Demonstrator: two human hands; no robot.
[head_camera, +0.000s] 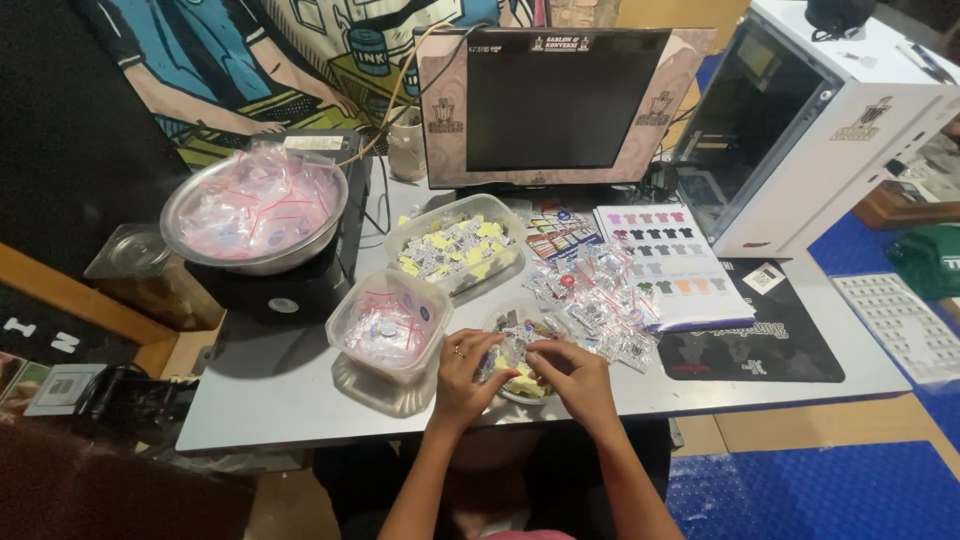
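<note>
At the worktop's (300, 400) front edge, our left hand (465, 370) and right hand (572, 375) both pinch a small, clear, crinkled packet (512, 348) above a bowl (515, 392) of yellow pieces.

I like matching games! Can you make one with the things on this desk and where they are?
Things:
1. metal bowl
2. monitor
3. white computer case
4. small bag

Places:
A. far right of the desk
B. between the left hand and right hand
C. far left, on a black scale
D. back middle

Pairs: 1-C, 2-D, 3-A, 4-B
</note>
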